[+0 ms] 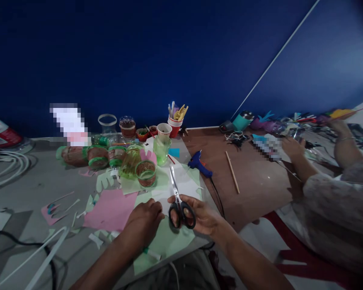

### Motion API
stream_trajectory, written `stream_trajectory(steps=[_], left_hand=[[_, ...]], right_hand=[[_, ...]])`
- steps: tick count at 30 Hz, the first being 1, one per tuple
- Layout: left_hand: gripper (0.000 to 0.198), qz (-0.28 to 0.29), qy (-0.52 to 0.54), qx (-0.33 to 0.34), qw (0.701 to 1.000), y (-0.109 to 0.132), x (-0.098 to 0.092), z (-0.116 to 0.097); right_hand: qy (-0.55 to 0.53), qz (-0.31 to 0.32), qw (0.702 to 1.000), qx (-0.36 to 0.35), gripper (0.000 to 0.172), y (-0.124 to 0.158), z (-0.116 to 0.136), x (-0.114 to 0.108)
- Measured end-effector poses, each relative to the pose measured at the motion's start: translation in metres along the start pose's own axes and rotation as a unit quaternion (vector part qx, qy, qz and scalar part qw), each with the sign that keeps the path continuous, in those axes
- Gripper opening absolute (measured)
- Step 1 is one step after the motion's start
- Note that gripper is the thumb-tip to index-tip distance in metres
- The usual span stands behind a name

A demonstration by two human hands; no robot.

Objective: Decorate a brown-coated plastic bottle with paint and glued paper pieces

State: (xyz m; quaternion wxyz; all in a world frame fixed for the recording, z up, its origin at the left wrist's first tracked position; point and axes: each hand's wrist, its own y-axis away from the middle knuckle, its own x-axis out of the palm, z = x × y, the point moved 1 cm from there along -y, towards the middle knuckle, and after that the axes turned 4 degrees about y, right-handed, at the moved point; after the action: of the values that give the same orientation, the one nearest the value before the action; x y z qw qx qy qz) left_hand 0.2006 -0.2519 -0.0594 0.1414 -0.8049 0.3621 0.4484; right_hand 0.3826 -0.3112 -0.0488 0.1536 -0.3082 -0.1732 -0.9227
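Note:
My right hand (204,215) grips black-handled scissors (174,187) by their finger loops, blades together or nearly so and pointing away from me. Close by on the left, my left hand (148,219) is closed with its fingers curled under; whatever it holds, if anything, is hidden. Both hands are over light green paper (172,245) at the front of the table. Pink paper (110,209) lies left of my left hand. Beyond the scissors stand a small brown cup with green trim (145,177) and a translucent green cup (162,151).
A blue glue gun (199,163) and a wooden stick (232,172) lie to the right. Brown bottles with green bands (98,156) lie at the left among paper scraps. Cups with utensils (176,125) stand at the back. Another person's hand (293,149) works at the far right.

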Motion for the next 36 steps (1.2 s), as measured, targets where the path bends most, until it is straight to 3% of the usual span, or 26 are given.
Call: stream_trajectory(steps=[5,9,12,14,17,22,25,31,36], left_hand=[[0.016,-0.04,0.223,-0.11,0.968,-0.001,-0.008,0.003],[0.015,-0.066,0.394,-0.169,0.901,-0.005,-0.004,0.007],[0.022,-0.072,0.501,-0.184,0.842,-0.007,-0.001,0.011],[0.024,-0.068,0.532,-0.19,0.822,-0.009,-0.002,0.012],[0.022,-0.042,0.534,-0.19,0.823,-0.01,-0.009,0.01],[0.031,0.063,0.421,-0.208,0.881,-0.005,-0.015,0.003],[0.03,0.108,0.362,-0.225,0.898,-0.001,-0.012,0.0],[0.03,0.15,0.312,-0.263,0.901,-0.006,-0.006,-0.002],[0.028,0.122,0.338,-0.291,0.887,-0.006,-0.007,-0.001]], right_hand=[[-0.016,0.018,0.999,-0.03,0.057,0.021,-0.013,0.008],[-0.016,0.044,0.999,0.009,0.062,0.042,-0.031,0.014],[-0.029,0.016,0.999,0.029,0.062,0.048,-0.045,0.017],[-0.037,0.002,0.999,0.037,0.061,0.05,-0.049,0.018],[-0.03,-0.007,0.999,0.032,0.059,0.055,-0.047,0.018],[-0.008,-0.038,0.999,-0.006,0.057,0.07,-0.036,0.012],[-0.006,-0.033,0.999,0.003,0.059,0.071,-0.04,0.012],[-0.009,-0.019,1.0,0.018,0.062,0.066,-0.062,0.017],[-0.013,-0.018,1.0,0.009,0.059,0.073,-0.066,0.011]])
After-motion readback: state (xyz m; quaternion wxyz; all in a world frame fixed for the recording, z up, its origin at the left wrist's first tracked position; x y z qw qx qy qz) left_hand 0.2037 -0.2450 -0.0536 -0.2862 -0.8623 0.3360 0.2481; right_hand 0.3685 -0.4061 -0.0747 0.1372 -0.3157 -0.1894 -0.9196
